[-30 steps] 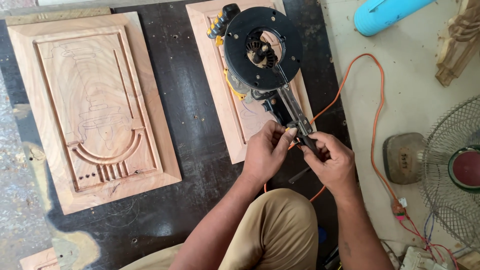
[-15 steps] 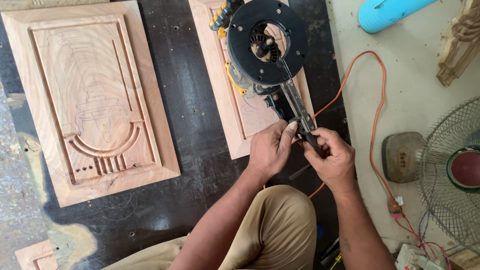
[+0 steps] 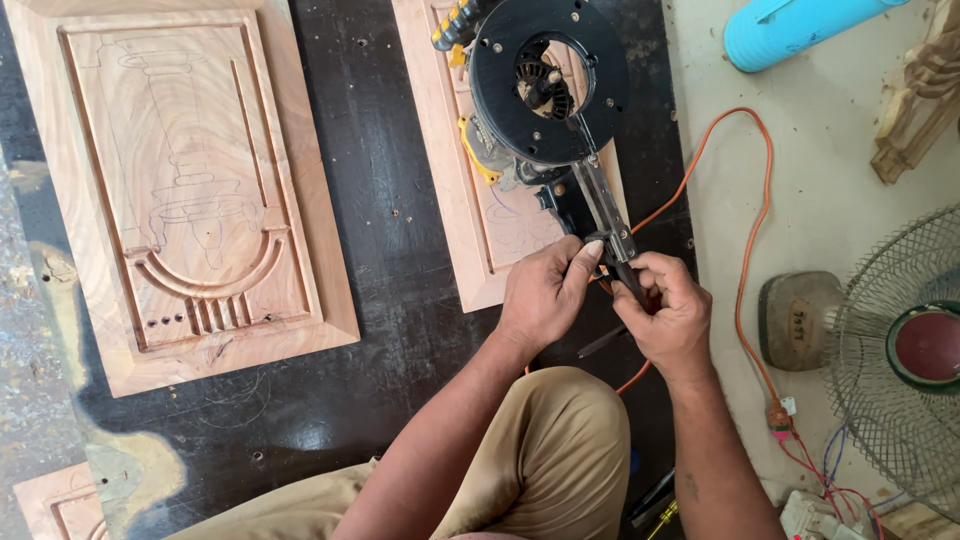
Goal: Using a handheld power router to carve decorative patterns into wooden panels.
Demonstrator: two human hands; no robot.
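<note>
Change since half a second ago: your hands and the router sit where they were; only the view has shifted slightly.

Left hand (image 3: pixel 545 292): fingers clenched on the metal guide bar (image 3: pixel 603 208) just below the router (image 3: pixel 545 85).
Right hand (image 3: pixel 665 310): fingers closed round a dark tool handle (image 3: pixel 628 280) at the same joint, touching the left.
Router: base turned up, lying on the small carved wooden panel (image 3: pixel 450 180) on the dark surface (image 3: pixel 380 250).
Around: large carved panel (image 3: pixel 190 190) to the left, orange cable (image 3: pixel 745 260) looping right, fan (image 3: pixel 900 350), blue cylinder (image 3: pixel 790 25).
Your knee (image 3: pixel 560 450) lies below both hands.
</note>
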